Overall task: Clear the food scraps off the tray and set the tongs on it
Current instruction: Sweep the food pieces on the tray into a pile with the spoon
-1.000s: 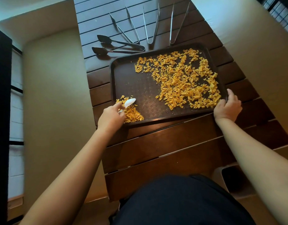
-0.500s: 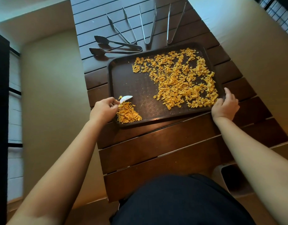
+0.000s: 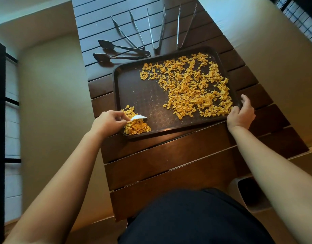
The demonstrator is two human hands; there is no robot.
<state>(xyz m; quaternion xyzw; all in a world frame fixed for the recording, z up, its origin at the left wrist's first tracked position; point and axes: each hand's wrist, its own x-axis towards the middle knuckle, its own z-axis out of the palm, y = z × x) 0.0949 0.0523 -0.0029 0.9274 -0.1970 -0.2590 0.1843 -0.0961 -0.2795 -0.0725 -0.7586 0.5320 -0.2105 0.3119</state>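
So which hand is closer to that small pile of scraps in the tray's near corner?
Left. The left hand sits right beside the small pile, holding a white scraper over it. The right hand grips the tray at its opposite near corner.

L hand (image 3: 108, 121) pinches white scraper (image 3: 138, 117) at scrap pile (image 3: 136, 126) – R hand (image 3: 241, 112) grips tray (image 3: 134, 88) edge.
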